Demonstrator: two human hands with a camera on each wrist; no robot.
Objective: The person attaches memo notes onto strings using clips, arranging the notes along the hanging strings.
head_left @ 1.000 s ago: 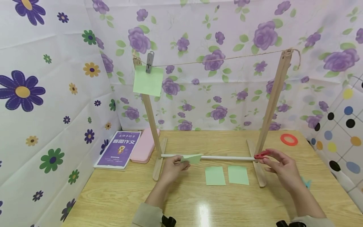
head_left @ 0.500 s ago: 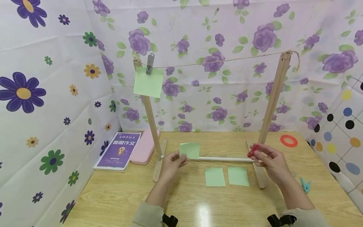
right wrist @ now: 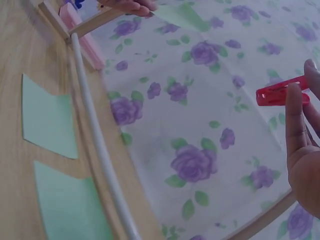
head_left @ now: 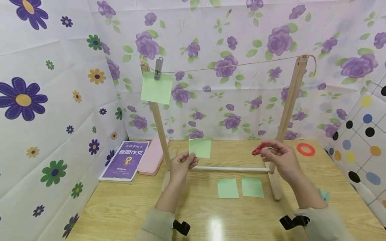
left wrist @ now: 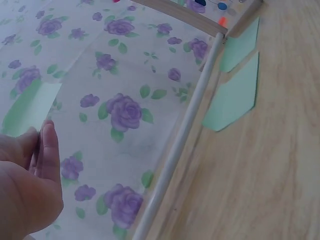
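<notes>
Between thumb and fingers, my left hand (head_left: 181, 167) pinches a green sticky note (head_left: 200, 148) by its lower left corner, above the white rod (head_left: 232, 169) of a wooden stand. On the other side, my right hand (head_left: 280, 159) pinches a red clothespin (head_left: 257, 149) by its handle end, its nose pointing left. The right wrist view shows the red clothespin (right wrist: 280, 93) between thumb and fingers. Another green note (head_left: 156, 88) hangs from the twine (head_left: 199, 68) under a grey clothespin (head_left: 158, 68). Two more notes (head_left: 228, 188) (head_left: 252, 187) lie on the table.
The stand has a left post (head_left: 159, 127) and a right post (head_left: 291, 100). A purple book (head_left: 125, 160) and a pink case (head_left: 153, 157) lie at the left. At the right are a red ring (head_left: 306, 149) and a blue clothespin (head_left: 324, 194), partly hidden by the right forearm.
My left hand has raised its note and tilted it upright above the rod. My right hand has moved up and left with the red clothespin, away from the right post's foot.
</notes>
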